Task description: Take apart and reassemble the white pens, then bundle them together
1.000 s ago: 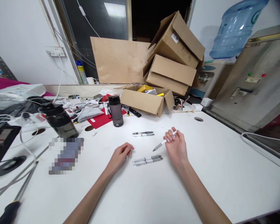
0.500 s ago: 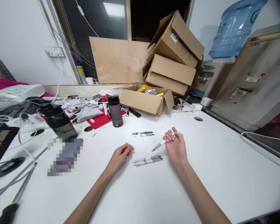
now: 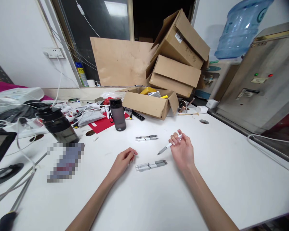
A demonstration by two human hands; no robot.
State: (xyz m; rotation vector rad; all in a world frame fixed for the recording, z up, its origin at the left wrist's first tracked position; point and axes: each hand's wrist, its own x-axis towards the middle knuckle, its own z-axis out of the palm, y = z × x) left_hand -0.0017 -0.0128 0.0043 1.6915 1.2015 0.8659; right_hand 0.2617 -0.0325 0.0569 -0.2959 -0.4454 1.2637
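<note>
On the far left, a tool with a black handle (image 3: 6, 222) lies on the white table (image 3: 139, 202). Next comes a dark bottle with a black top (image 3: 60, 126), and right in front of it is a blurry thing (image 3: 66, 165) that I can't make out. A red sheet (image 3: 100, 125) lies farther back, just beside a gray see-through bottle (image 3: 118, 116) that stands up straight. The left hand (image 3: 123, 162) rests on the table with its fingers curled in. I see nothing in it, but I cannot tell if its fingertips touch. To the right of that hand are two pairs of pens. The far pair (image 3: 148, 139) lies side by side, and the near pair (image 3: 151, 166) lies closer to the person. Behind them sits an open box (image 3: 144, 104) with yellow things in it. Then comes a white and gray pen (image 3: 164, 149), held tight in the bent fingers of the right hand (image 3: 183, 152). It slants, with its gray end pointing down and left, just above the near pair in the view. On the far right, a big blue water jug (image 3: 242, 30) stands near a metal machine (image 3: 262, 86).
</note>
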